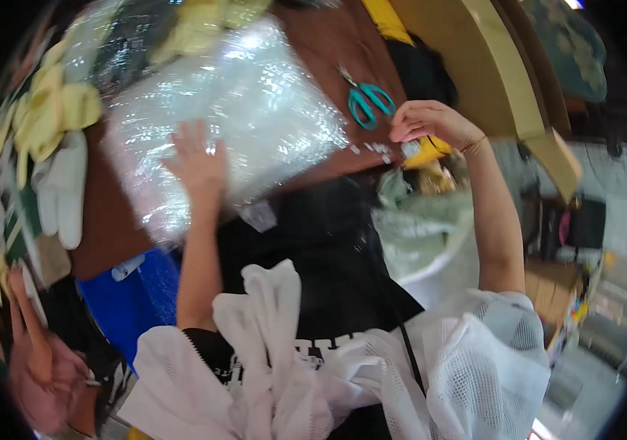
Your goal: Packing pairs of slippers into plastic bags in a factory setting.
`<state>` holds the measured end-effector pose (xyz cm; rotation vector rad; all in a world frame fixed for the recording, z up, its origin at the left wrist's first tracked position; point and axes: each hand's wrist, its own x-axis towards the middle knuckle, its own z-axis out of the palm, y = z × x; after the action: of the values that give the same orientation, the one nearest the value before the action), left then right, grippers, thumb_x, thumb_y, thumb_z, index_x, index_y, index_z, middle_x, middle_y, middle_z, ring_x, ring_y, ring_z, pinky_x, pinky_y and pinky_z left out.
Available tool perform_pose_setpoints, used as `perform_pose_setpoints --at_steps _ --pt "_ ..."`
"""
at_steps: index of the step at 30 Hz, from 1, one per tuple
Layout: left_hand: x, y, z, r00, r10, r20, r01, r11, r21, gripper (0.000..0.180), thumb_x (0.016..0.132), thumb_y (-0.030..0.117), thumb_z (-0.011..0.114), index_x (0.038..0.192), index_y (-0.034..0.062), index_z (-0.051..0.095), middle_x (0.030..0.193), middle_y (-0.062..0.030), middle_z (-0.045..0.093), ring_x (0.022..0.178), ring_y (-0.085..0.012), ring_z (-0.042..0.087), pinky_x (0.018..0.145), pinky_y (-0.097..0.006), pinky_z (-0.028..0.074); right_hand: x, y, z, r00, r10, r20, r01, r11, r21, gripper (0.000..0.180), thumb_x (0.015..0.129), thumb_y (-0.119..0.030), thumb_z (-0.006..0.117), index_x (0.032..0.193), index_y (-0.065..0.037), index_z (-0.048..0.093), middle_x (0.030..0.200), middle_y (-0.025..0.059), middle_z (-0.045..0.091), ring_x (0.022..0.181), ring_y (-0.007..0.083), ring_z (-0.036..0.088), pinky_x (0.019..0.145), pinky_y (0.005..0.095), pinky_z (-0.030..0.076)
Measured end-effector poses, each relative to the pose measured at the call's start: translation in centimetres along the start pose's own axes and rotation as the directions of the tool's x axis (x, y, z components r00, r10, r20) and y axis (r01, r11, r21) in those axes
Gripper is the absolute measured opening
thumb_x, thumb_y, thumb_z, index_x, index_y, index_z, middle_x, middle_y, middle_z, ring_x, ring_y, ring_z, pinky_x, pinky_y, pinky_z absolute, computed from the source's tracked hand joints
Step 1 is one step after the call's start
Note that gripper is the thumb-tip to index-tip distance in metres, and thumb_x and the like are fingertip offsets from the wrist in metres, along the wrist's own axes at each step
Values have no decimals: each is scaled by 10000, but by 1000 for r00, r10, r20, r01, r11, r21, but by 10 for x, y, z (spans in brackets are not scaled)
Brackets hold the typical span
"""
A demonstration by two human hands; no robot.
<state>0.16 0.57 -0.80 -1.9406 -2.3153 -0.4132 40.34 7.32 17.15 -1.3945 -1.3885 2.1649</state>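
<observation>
My left hand (199, 165) lies flat with fingers spread on a stack of clear, shiny plastic bags (269, 110) on the brown table. My right hand (434, 125) is raised at the table's right edge, its fingers curled together. Whether anything small sits in those fingers is hidden. Scissors with teal handles (369, 103) lie just left of it. Below the right hand is a yellow object (427, 152), partly covered by the wrist, and a few small whitish scraps (372, 150) lie near it.
Yellow slipper-like pieces (56, 117) and white ones (71, 191) pile up at left. A cardboard box (489, 66) stands at far right. Below it hangs a pale open sack (423, 242). Blue plastic (126, 301) hangs by the near edge. Another person (45, 374) in pink is at lower left.
</observation>
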Motion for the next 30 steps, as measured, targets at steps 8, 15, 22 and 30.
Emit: perform_pose_setpoints --at_steps 8,15,22,30 --pt "0 -9 1 998 64 22 -63 997 -36 546 921 481 382 1417 283 271 1489 -60 214 1373 -319 171 998 -689 97 -119 259 -91 776 368 -512 -599 685 -415 296 922 -272 442 999 -43 613 868 100 675 860 245 641 797 335 495" --pt "-3 -17 9 994 96 52 -97 995 16 540 931 487 365 1424 301 251 1491 -42 207 1367 -309 183 986 -691 119 -85 395 -80 847 -323 -422 -454 -27 -890 413 932 -411 360 1057 -111 614 915 144 664 928 333 615 1035 424 295" --pt "3 -17 1 996 81 36 -81 997 -19 543 920 511 375 1415 309 279 1488 -26 218 1365 -305 185 992 -683 107 -176 412 -2 651 585 -484 -636 71 -768 298 755 -246 521 953 -88 679 980 139 666 915 300 646 770 432 516" --pt "13 -37 17 969 242 -44 -245 962 -118 509 919 471 406 1377 252 381 1443 -79 306 1335 -301 250 1038 -600 169 -138 414 -12 402 126 -907 -803 524 -283 267 792 -123 568 1046 -41 553 1046 195 586 954 373 577 816 428 484"
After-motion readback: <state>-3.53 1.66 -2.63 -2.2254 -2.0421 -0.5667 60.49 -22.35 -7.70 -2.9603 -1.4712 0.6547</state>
